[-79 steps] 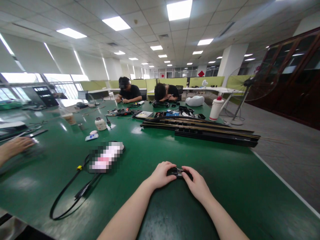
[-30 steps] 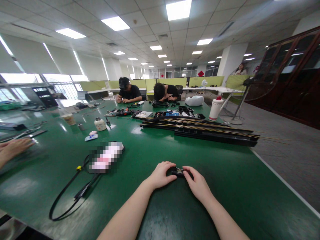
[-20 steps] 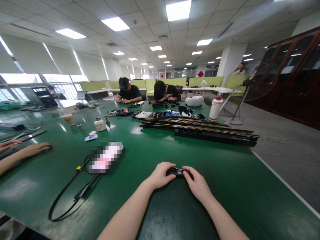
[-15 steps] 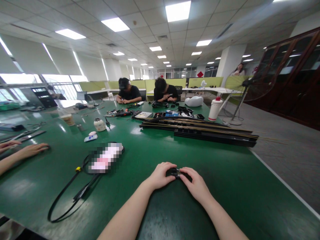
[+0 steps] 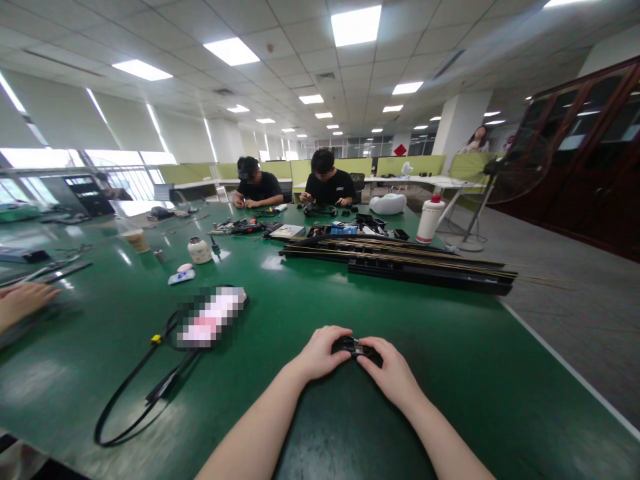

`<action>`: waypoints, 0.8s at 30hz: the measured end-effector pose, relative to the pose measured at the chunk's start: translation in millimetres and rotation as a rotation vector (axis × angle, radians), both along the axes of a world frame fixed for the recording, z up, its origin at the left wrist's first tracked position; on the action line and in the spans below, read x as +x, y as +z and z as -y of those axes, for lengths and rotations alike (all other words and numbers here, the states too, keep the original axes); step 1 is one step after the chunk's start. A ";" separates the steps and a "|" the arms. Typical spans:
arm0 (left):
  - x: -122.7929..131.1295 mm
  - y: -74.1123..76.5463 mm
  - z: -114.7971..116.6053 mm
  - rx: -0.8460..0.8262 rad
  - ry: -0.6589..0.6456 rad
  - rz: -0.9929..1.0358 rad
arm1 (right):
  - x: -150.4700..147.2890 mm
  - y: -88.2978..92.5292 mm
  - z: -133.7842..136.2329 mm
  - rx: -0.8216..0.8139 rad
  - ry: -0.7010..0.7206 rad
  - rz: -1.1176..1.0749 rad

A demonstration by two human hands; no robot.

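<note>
A small black part [image 5: 353,346] rests on the green table [image 5: 450,360] right in front of me. My left hand [image 5: 320,352] curls round its left end, fingers closed on it. My right hand [image 5: 393,373] grips its right end, fingers bent over the top. Most of the part is hidden under my fingers. Both forearms lie on the table near its front edge.
A black cable loop [image 5: 145,393] and a blurred pink-white object [image 5: 210,319] lie to my left. Long black rails [image 5: 410,263] cross the table beyond. A white bottle [image 5: 429,219], a small jar [image 5: 199,250] and tools stand further back. Another person's hand [image 5: 23,300] rests at far left; two seated people work at the far end.
My hands stay closed on the black part, almost unmoved. The hand at far left shifted about and drew back. One seated person at the far end raised their head.
</note>
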State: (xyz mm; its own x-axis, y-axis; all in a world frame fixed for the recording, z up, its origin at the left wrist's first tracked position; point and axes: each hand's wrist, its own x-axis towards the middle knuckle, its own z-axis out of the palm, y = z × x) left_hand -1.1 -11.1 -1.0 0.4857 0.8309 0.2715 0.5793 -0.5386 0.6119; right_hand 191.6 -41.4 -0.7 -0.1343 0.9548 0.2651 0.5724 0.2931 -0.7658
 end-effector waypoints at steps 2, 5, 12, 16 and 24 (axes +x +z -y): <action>0.0 0.4 0.0 -0.003 -0.003 0.001 | 0.3 -0.7 -0.3 0.004 -0.002 -0.002; -0.2 0.7 0.2 -0.007 -0.007 0.007 | 0.9 -2.5 -1.0 0.010 0.006 -0.006; -0.4 0.1 0.6 -0.010 0.003 -0.008 | 1.0 -3.3 -1.2 0.012 -0.004 0.000; -0.2 -1.1 -0.1 -0.012 0.011 -0.027 | 0.6 -1.4 -0.3 0.010 -0.005 -0.001; -0.6 -3.8 -2.1 0.002 0.002 -0.054 | 0.1 -1.8 -0.8 0.015 -0.001 0.007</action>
